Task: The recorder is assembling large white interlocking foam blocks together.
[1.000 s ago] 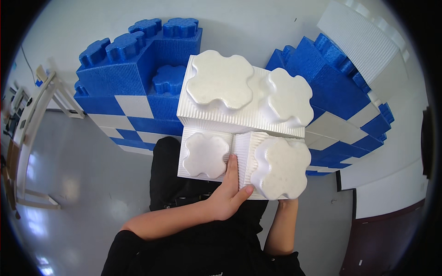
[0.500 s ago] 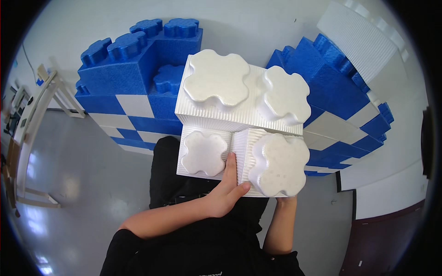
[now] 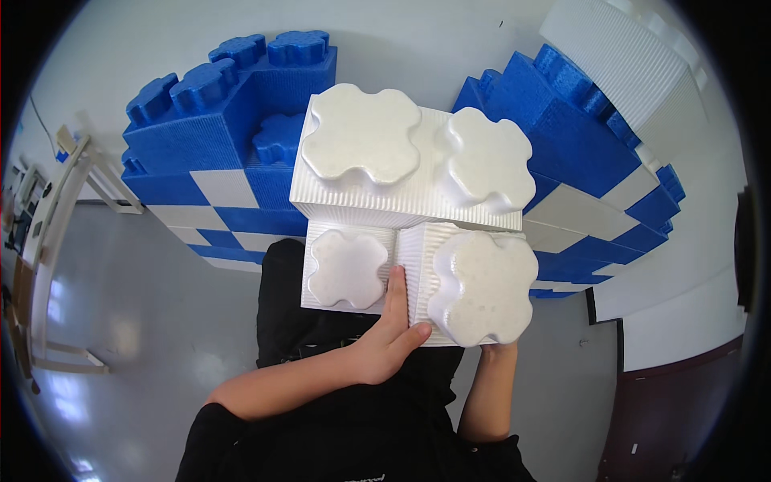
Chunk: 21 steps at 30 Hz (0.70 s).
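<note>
In front of my body is a stack of white ribbed foam building blocks with clover-shaped studs. A long block with two studs [image 3: 361, 132] forms its far part, a lower single stud [image 3: 348, 269] is at the near left, and a raised one-stud block [image 3: 486, 289] stands at the near right. My left hand [image 3: 389, 333] grips the raised block's near left edge, its fingers along the left side and its thumb at the near face. Underneath the near right corner, my right hand [image 3: 499, 352] supports the stack; its fingers are mostly hidden.
Blue and white block walls stand behind at left [image 3: 201, 145] and right [image 3: 554, 136]. A white block [image 3: 618, 60] tops the right wall. At far left is a pale table [image 3: 56, 193] on the grey floor [image 3: 169, 297]; a dark red panel [image 3: 666, 418] is at lower right.
The white stack and the walls behind appear slightly further left in the view. Both hands keep the same hold on the blocks.
</note>
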### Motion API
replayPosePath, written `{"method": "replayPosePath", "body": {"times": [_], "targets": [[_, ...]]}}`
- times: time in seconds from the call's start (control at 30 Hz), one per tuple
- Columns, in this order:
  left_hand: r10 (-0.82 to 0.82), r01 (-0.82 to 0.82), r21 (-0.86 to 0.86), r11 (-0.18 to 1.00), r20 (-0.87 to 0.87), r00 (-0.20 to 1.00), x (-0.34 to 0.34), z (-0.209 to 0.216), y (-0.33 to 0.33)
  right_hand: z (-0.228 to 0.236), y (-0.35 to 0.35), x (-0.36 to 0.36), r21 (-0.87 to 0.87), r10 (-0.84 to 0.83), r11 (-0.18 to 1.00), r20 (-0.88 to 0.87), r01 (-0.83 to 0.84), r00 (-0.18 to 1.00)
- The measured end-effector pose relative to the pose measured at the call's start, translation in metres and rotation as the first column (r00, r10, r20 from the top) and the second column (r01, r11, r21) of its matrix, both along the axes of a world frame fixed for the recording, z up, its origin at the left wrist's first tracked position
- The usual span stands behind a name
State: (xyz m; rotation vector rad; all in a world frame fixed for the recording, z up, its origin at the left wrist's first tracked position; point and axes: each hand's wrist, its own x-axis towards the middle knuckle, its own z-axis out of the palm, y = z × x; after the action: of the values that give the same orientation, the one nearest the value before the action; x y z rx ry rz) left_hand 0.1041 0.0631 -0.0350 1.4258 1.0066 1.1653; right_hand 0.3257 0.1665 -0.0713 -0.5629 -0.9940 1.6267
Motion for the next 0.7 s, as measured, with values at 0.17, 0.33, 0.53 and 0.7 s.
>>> {"method": "replayPosePath", "body": {"times": [0.17, 0.33, 0.53, 0.7], "targets": [[-0.093, 0.079, 0.093, 0.993, 0.154, 0.984, -0.01, -0.006, 0.003, 0.009, -0.007, 0.001, 0.059, 0.026, 0.998, 0.039, -0.028, 0.999], [-0.038, 0.035, 0.055, 0.998, 0.049, 0.998, -0.005, 0.007, -0.005, 0.009, -0.005, -0.002, 0.08, 0.093, 0.993, -0.065, -0.088, 0.994], [-0.067, 0.062, 0.082, 0.995, 0.056, 0.996, -0.009, 0.006, -0.002, 0.019, -0.011, 0.002, 0.072, 0.033, 0.997, -0.037, -0.03, 0.999], [-0.066, 0.051, 0.086, 0.995, 0.191, 0.979, -0.014, 0.01, -0.008, 0.037, -0.018, -0.007, -0.046, 0.025, 0.999, 0.042, -0.023, 0.999]]}}
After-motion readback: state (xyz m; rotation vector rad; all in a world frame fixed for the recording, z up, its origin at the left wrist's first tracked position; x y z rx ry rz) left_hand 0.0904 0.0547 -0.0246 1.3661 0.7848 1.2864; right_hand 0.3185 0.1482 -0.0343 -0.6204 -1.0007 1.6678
